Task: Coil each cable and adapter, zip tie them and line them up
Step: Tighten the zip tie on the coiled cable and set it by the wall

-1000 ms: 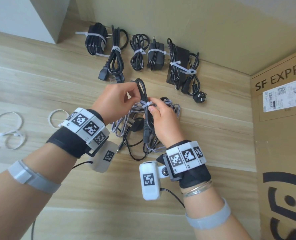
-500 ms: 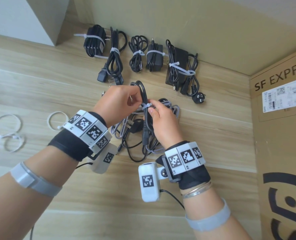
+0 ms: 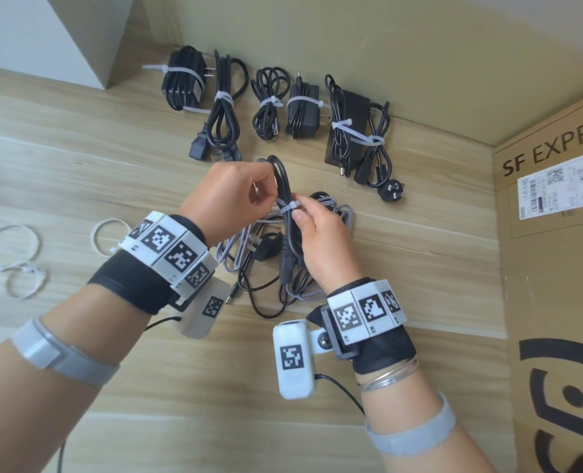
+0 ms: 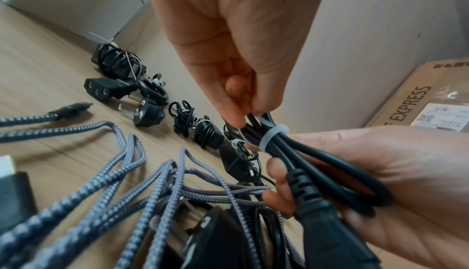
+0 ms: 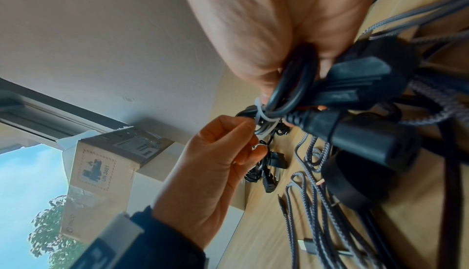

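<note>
Above the loose tangle at mid-table, your right hand [image 3: 321,240] grips the coiled black power cord [image 3: 285,199] while your left hand [image 3: 235,196] pinches the zip tie [image 3: 290,207] tail, so a slack grip could let the loops spring apart.

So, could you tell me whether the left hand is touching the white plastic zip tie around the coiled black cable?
Touching: the right wrist view shows the left hand pinching the white plastic zip tie at the coiled black cable.
</note>
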Motion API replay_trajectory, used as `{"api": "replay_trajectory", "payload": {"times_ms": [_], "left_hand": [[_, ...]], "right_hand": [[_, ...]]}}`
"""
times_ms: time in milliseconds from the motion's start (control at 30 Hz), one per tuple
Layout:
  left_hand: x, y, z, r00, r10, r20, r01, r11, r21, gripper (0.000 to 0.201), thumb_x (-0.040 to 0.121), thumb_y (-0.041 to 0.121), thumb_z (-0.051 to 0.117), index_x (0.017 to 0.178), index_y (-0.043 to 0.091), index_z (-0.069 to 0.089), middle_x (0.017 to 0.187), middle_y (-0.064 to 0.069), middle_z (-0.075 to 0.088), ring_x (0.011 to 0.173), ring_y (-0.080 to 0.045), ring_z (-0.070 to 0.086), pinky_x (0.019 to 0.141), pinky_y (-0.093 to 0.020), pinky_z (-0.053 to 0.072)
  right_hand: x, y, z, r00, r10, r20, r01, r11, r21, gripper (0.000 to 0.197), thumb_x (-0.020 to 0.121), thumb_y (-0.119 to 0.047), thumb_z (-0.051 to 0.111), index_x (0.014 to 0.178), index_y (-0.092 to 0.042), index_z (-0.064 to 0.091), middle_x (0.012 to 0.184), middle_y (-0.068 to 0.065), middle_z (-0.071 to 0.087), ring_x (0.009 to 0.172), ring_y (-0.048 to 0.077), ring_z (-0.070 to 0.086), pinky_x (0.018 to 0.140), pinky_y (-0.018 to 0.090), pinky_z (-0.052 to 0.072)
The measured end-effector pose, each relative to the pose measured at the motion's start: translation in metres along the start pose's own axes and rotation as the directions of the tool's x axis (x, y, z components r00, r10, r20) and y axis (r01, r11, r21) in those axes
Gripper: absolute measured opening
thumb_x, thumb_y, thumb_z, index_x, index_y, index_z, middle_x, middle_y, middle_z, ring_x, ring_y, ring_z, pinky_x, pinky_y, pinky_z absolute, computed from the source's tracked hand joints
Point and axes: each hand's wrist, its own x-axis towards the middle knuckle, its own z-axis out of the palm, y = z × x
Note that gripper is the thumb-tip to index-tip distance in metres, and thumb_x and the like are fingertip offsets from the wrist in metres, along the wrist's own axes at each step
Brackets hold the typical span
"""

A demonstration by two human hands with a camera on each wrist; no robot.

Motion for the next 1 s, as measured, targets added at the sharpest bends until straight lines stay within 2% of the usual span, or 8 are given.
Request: {"api": "replay_trajectory", "payload": {"times_ms": [100, 167, 400, 600, 733, 833, 900, 1000], "left_hand": [[0.001, 0.001, 0.0, 1.0, 0.032, 0.0, -0.032, 0.999, 0.033, 0.012, 0.076, 0.0, 0.061, 0.071, 0.011, 0.059, 0.063, 0.005, 0.054, 0.054, 0.002, 0.045, 0.056, -0.003, 0.034], [0.001, 0.003, 0.0, 0.999, 0.054, 0.003, -0.055, 0.996, 0.076, 0.012, 0.075, -0.001, 0.062, 0.071, 0.01, 0.059, 0.062, 0.005, 0.052, 0.052, -0.006, 0.044, 0.056, -0.004, 0.03], [0.001, 0.006, 0.001, 0.995, 0.098, 0.019, -0.1, 0.983, 0.153, 0.012, 0.072, -0.002, 0.061, 0.07, 0.009, 0.059, 0.059, 0.005, 0.05, 0.053, -0.016, 0.047, 0.056, -0.024, 0.038], [0.0, 0.003, 0.007, 0.997, 0.069, 0.042, -0.072, 0.994, 0.082, 0.008, 0.08, 0.0, 0.061, 0.076, 0.007, 0.06, 0.068, 0.003, 0.053, 0.062, -0.015, 0.046, 0.056, -0.016, 0.03], [-0.002, 0.004, 0.016, 0.998, 0.063, 0.021, -0.063, 0.998, 0.014, 0.008, 0.082, -0.001, 0.061, 0.076, 0.005, 0.059, 0.072, 0.001, 0.054, 0.065, -0.015, 0.047, 0.062, -0.028, 0.041], [-0.003, 0.004, 0.013, 0.994, 0.101, -0.037, -0.103, 0.994, -0.043, 0.006, 0.08, 0.004, 0.066, 0.081, 0.006, 0.06, 0.086, 0.002, 0.054, 0.066, -0.014, 0.05, 0.064, -0.023, 0.046], [-0.002, 0.004, 0.008, 0.993, 0.056, -0.103, -0.069, 0.99, -0.122, 0.013, 0.08, 0.011, 0.068, 0.089, 0.009, 0.059, 0.1, 0.005, 0.05, 0.068, -0.01, 0.053, 0.068, -0.016, 0.05], [0.0, 0.002, 0.002, 0.981, -0.178, -0.074, 0.155, 0.957, -0.246, 0.008, 0.088, 0.02, 0.058, 0.087, 0.015, 0.052, 0.086, 0.014, 0.054, 0.065, -0.006, 0.059, 0.062, -0.018, 0.053]], "right_hand": [[0.0, -0.001, -0.001, 1.0, -0.004, -0.005, 0.004, 1.0, -0.004, 0.037, 0.1, -0.019, 0.039, 0.136, -0.016, 0.048, 0.136, 0.004, 0.054, 0.126, 0.017, 0.046, 0.087, 0.01, 0.027], [-0.001, -0.001, -0.001, 1.0, -0.002, -0.01, 0.001, 1.0, -0.006, 0.037, 0.1, -0.018, 0.039, 0.136, -0.016, 0.049, 0.135, 0.004, 0.054, 0.126, 0.018, 0.047, 0.087, 0.01, 0.028], [-0.002, -0.003, 0.001, 1.0, -0.004, -0.027, 0.002, 0.998, -0.055, 0.037, 0.101, -0.02, 0.038, 0.136, -0.018, 0.048, 0.129, 0.003, 0.059, 0.117, 0.017, 0.052, 0.072, 0.006, 0.026], [-0.002, -0.001, 0.002, 1.0, -0.001, -0.03, -0.001, 0.999, -0.055, 0.037, 0.1, -0.019, 0.038, 0.135, -0.018, 0.049, 0.128, 0.004, 0.06, 0.117, 0.019, 0.052, 0.074, 0.008, 0.028], [-0.003, -0.001, 0.001, 1.0, -0.009, -0.02, 0.008, 0.999, -0.052, 0.037, 0.101, -0.017, 0.037, 0.137, -0.018, 0.048, 0.126, 0.006, 0.061, 0.115, 0.021, 0.053, 0.072, 0.01, 0.028], [-0.001, -0.001, -0.002, 1.0, -0.001, -0.006, 0.001, 1.0, -0.007, 0.039, 0.101, -0.017, 0.036, 0.139, -0.018, 0.044, 0.132, 0.004, 0.057, 0.12, 0.019, 0.05, 0.081, 0.01, 0.029], [0.0, 0.0, -0.003, 1.0, -0.005, -0.027, 0.006, 0.999, 0.05, 0.039, 0.101, -0.015, 0.036, 0.139, -0.016, 0.044, 0.134, 0.003, 0.055, 0.123, 0.017, 0.049, 0.09, 0.013, 0.03], [-0.003, 0.001, -0.003, 0.999, -0.007, -0.05, 0.013, 0.994, 0.105, 0.038, 0.1, -0.014, 0.037, 0.138, -0.015, 0.046, 0.13, 0.002, 0.057, 0.12, 0.014, 0.05, 0.092, 0.014, 0.032]]}}
